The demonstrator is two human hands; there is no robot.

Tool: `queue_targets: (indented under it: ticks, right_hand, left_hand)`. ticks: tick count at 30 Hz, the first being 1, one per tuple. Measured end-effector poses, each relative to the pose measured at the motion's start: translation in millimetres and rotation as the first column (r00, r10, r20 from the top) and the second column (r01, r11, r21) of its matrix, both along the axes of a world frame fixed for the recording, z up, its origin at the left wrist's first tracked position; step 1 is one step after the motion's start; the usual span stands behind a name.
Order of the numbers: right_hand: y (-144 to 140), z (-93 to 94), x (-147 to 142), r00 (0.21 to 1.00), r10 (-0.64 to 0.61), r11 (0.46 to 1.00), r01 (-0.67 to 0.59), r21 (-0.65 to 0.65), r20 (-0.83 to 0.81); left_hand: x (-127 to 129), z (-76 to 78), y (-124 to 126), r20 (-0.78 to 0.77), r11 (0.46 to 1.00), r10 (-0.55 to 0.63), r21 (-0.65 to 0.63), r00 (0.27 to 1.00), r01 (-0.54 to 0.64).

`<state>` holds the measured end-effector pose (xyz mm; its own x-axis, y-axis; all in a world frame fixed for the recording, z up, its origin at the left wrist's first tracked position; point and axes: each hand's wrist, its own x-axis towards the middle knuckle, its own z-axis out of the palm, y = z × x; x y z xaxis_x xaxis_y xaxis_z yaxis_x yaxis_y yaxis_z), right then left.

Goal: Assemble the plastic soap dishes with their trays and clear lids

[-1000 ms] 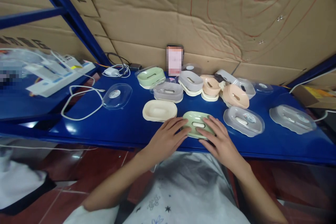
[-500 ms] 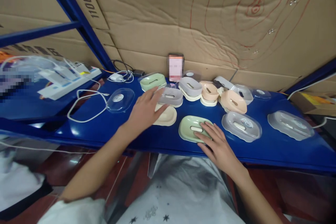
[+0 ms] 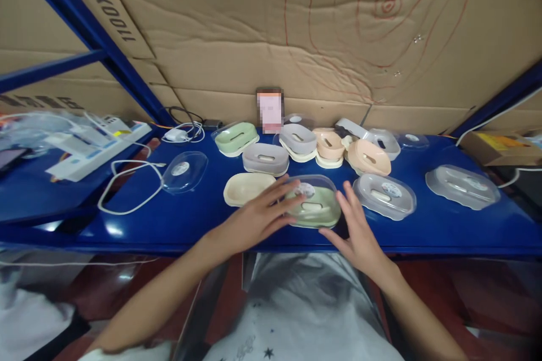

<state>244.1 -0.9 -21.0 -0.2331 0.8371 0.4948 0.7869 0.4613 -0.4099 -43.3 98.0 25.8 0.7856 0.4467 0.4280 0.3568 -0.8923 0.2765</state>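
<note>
A clear plastic lid (image 3: 324, 185) with a round label lies over a green soap dish (image 3: 317, 220) near the table's front edge. My left hand (image 3: 254, 220) grips the lid's left side, its fingers reaching over the rim. On the other side, my right hand (image 3: 359, 234) is open, thumb and fingers spread close to the lid's right edge. Whether it touches the lid I cannot tell. Inside the green dish is a pale oblong piece. A cream dish (image 3: 245, 189) sits just beyond my left fingers, with a grey soap dish (image 3: 266, 159) behind it.
Lidded grey dishes (image 3: 385, 197) stand to the right. Peach dishes (image 3: 368, 157) and another green dish (image 3: 235, 138) line the back, near a phone (image 3: 270, 113). At left lie a loose clear lid (image 3: 185, 172), a white cable (image 3: 127, 211) and a power strip (image 3: 97, 152).
My left hand has come forward and right, bringing the clear lid onto the green dish. My right hand has moved off the dish to its right side. The view has shifted slightly.
</note>
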Motion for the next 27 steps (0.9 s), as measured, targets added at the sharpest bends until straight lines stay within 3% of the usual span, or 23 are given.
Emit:
queue_targets:
  ticks: [5, 12, 21, 27]
  right_hand:
    - [3.0, 0.5, 0.8, 0.997, 0.049, 0.998, -0.047, -0.040, 0.056]
    - [4.1, 0.8, -2.0, 0.991, 0.045, 0.999, -0.048, 0.019, 0.124]
    - [1.6, 0.5, 1.3, 0.994, 0.036, 0.998, -0.041, 0.042, 0.100]
    - [1.7, 0.4, 1.4, 0.988, 0.081, 0.994, -0.089, 0.057, 0.133]
  left_hand:
    - [17.8, -13.6, -8.7, -0.021, 0.993, -0.091, -0.082, 0.996, 0.089]
    - [21.3, -15.8, -10.0, -0.031, 0.990, 0.024, -0.135, 0.999, -0.028]
    - [17.9, -20.6, -12.2, -0.025, 0.975, 0.087, -0.205, 0.996, -0.090]
    - [10.8, -33.5, -8.9, 0.004, 0.988, 0.068, -0.136, 0.998, -0.067]
